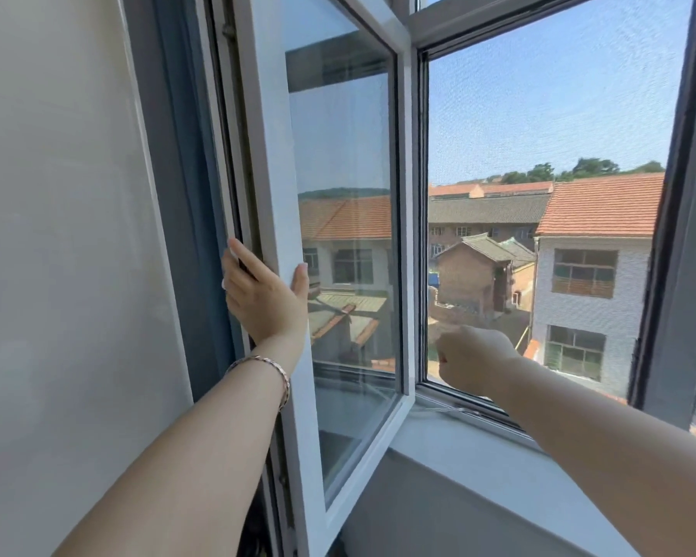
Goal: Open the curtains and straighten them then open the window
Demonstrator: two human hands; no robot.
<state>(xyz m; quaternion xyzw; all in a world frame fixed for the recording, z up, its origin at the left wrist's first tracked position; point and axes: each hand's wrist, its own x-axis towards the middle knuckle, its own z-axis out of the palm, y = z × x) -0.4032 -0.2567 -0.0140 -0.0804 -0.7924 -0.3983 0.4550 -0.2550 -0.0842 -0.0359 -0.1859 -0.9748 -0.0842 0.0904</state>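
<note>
The white-framed window sash [267, 154] stands swung inward, its glass reflecting roofs. My left hand [262, 295] grips the sash's left upright, fingers behind its edge and thumb on the front face. My right hand [475, 359] is curled into a fist in front of the insect screen [539, 114], just right of the sash's free edge. Nothing shows inside that fist. No curtain shows in this view.
A white wall [57, 235] fills the left. The white sill [479, 468] runs below the opening, with a thin metal stay arm [438, 410] at the sash's lower corner. A dark frame post [676, 235] bounds the right. Houses with orange roofs lie outside.
</note>
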